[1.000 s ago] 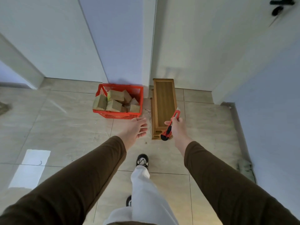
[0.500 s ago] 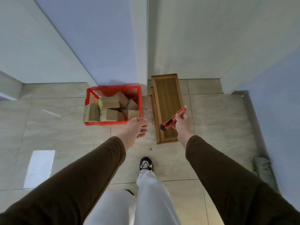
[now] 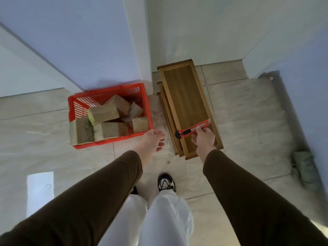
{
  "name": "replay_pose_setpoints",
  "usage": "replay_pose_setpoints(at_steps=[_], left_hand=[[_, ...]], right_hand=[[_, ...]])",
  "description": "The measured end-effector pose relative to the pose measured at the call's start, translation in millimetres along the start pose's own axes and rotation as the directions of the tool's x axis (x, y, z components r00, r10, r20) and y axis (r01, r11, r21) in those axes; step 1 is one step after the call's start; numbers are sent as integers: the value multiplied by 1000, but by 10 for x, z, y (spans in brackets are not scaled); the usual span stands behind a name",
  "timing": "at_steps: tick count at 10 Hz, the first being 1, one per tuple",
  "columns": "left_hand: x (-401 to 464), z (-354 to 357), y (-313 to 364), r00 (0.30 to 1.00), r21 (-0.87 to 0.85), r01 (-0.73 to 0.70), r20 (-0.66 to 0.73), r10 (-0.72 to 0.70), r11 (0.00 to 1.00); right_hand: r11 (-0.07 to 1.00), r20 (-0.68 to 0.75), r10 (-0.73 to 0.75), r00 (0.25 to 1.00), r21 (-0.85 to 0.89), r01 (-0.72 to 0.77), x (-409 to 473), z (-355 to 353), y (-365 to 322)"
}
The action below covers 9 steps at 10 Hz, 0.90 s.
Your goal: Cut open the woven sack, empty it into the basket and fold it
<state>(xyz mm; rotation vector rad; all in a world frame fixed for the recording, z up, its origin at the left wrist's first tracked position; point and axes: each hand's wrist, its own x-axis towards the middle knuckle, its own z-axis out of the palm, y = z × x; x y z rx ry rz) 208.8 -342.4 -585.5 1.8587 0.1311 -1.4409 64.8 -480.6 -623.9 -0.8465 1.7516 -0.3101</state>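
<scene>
Two hands out front, cutter in the right, basket already loaded.

Right hand [image 3: 204,139] pinches the red utility knife [image 3: 192,129] over the wooden trays [image 3: 188,96] stacked on the floor; blade looks retracted, but it is too small to be sure. Left hand [image 3: 152,141] is empty, fingers relaxed, hanging just at the near right corner of the red basket [image 3: 108,142]; can't tell if it touches the rim. Hands are apart, basket to the left of both. Basket holds a pile of taped cardboard parcels [image 3: 103,113], so emptying looks done. No woven sack clearly in view; the crumpled greenish bundle [image 3: 304,167] by the right wall might be it, well away from either hand. Likely left: fold the sack, put the knife down.
</scene>
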Motion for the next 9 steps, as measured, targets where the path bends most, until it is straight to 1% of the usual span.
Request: replay_pose_setpoints(at_steps=[2, 5, 7, 8, 9], left_hand=[[504, 280, -133, 999, 49, 8, 46, -10, 999], [815, 518, -281, 997, 60, 14, 76, -18, 998], [733, 485, -308, 996, 35, 7, 92, -11, 999], [545, 418, -280, 997, 27, -9, 83, 6, 1000], [272, 311, -203, 999, 1, -4, 49, 4, 1000]], right_hand=[[999, -54, 38, 998, 30, -37, 424, 47, 227], [993, -58, 108, 992, 61, -105, 794, 24, 445], [990, -29, 142, 989, -21, -143, 808, 22, 445], [984, -20, 161, 987, -67, -162, 661, -1, 403], [983, -5, 170, 985, -77, -170, 369, -43, 298]])
